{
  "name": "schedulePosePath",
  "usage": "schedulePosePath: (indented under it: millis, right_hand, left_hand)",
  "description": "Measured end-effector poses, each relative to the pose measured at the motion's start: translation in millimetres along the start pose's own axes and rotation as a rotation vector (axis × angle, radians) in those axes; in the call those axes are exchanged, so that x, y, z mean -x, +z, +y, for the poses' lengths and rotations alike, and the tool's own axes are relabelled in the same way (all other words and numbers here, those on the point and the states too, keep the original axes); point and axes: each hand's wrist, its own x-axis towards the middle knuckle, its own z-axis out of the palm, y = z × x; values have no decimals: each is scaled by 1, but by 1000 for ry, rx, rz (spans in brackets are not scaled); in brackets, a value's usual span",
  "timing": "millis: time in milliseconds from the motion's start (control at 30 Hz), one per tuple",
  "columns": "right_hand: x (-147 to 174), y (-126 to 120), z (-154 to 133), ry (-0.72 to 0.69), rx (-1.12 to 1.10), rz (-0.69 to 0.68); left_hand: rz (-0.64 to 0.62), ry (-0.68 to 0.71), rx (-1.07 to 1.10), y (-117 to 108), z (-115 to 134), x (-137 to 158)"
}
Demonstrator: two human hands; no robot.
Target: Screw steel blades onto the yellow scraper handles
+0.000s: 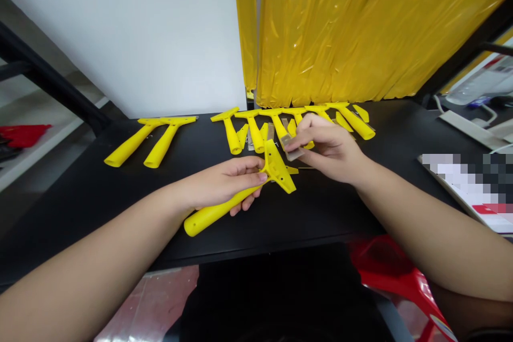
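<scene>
In my left hand is a yellow plastic scraper handle. My fingers wrap its neck, and its wide head with small holes points up and right. My right hand pinches a thin, flat metal blade between thumb and fingers, just right of that head; whether the two touch I cannot tell. Behind my hands lies a row of several similar yellow scrapers, with small yellow plates and metal pieces beside them. Two further scrapers lie together at the left.
All this is on a black table. A white panel and a yellow plastic sheet stand at the back. Papers lie at the right edge. Below the front edge are a red plastic bag and clear plastic.
</scene>
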Motion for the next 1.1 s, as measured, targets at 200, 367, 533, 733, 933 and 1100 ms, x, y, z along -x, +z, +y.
schedulePosePath:
  millis: [200, 367, 533, 733, 933, 1100]
  right_hand:
    - [-1, -1, -2, -124, 2, -147]
    - [0, 0, -2, -124, 25, -100]
    - [1, 1, 0, -126, 2, -41]
    - [1, -1, 0, -75, -55, -58]
    - [0, 3, 1, -27, -96, -111]
    - [2, 10, 6, 103, -138, -132]
  left_hand:
    - [18, 1, 32, 0, 0, 0]
    - [29, 2, 31, -1, 0, -1]
    - [40, 13, 33, -2, -2, -2]
    - [84, 40, 87, 0, -4, -3]
    - [111, 54, 130, 1, -7, -5]
    - [103, 89, 119, 1, -5, -5]
